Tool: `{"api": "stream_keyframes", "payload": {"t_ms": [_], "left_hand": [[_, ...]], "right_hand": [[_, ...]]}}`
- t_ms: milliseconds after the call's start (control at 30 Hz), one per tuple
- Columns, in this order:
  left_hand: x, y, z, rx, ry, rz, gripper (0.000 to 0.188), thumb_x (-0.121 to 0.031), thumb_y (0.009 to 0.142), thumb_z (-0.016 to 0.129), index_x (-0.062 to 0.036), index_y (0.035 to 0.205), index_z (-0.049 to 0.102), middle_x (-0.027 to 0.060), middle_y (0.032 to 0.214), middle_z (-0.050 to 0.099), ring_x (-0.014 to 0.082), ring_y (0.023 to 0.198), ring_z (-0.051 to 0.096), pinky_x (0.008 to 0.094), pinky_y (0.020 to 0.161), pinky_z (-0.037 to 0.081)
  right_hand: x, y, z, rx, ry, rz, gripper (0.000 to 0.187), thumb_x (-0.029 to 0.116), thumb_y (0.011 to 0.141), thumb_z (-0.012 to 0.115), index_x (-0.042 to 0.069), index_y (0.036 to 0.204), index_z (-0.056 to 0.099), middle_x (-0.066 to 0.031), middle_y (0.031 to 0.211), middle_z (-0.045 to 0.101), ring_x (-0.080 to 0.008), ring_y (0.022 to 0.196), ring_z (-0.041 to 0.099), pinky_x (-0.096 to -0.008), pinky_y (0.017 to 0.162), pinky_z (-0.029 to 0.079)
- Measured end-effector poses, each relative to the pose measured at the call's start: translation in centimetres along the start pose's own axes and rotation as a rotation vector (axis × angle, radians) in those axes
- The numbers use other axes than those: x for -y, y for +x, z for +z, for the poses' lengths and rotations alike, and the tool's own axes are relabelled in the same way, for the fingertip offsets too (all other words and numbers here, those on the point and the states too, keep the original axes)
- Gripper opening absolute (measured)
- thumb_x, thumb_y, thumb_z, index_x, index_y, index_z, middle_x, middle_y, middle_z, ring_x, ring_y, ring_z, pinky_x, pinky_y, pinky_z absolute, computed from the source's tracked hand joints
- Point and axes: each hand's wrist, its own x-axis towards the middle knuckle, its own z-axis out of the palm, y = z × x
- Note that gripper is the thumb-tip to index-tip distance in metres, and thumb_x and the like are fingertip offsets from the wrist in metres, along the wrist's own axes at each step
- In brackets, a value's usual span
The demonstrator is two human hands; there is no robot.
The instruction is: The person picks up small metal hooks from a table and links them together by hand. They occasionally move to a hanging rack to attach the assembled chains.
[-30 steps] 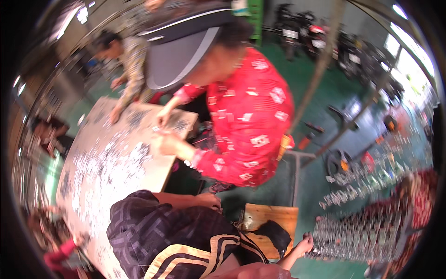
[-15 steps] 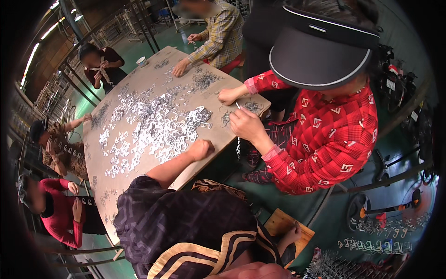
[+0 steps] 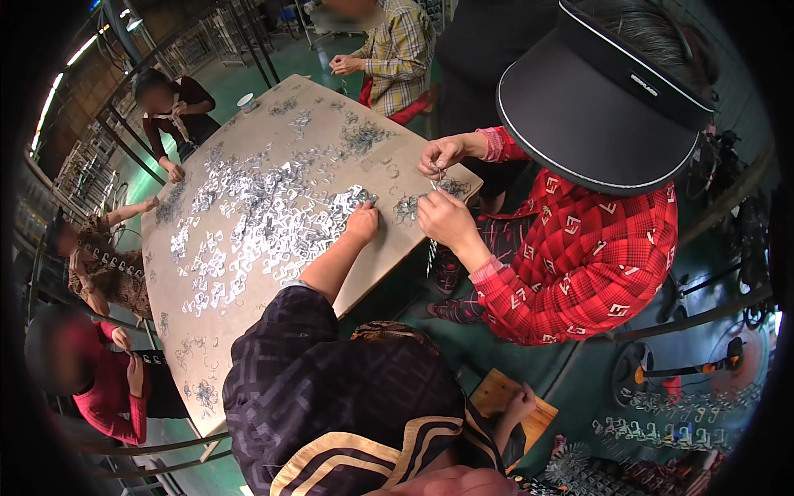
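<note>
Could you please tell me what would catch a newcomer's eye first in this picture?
A big heap of small shiny metal pieces spreads over the middle of the large table, with the left hand resting at its near edge. At the right, a person in a red patterned shirt and a dark visor leans in, holding a small piece between both hands.

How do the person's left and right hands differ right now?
The left hand reaches forward onto the table, resting on the pile of metal parts. The right hand hangs low, touching a wooden board near the floor. The left forearm shows fully; the right is mostly hidden. Whether either grips anything is unclear.
</note>
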Motion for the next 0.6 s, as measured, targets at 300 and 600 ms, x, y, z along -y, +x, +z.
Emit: {"api": "stream_keyframes", "payload": {"t_ms": [300,600], "left_hand": [[-0.6,-0.3,-2.6,0.101,-0.302,-0.002,0.015,-0.010,0.080,0.059,-0.0070,0.089,0.070,0.0147,0.099,0.065,0.0319,0.094,0.063,0.0396,0.082,0.052],[-6.7,0.9,-0.9,0.012,0.090,0.505,0.018,-0.019,0.079,0.054,-0.0062,0.081,0.067,0.0108,0.089,0.064,0.0278,0.093,0.059,0.0364,0.081,0.049]], "right_hand": [[6.3,0.6,7.8,0.442,0.110,-0.148,0.022,-0.001,0.089,0.052,-0.002,0.105,0.066,-0.0118,0.084,0.069,-0.0159,0.073,0.067,-0.0274,0.068,0.053],[12.2,-0.5,14.4,0.803,0.029,-0.287,0.020,0.004,0.088,0.056,-0.001,0.104,0.067,-0.0126,0.081,0.070,-0.0158,0.069,0.068,-0.0273,0.066,0.053]]}}
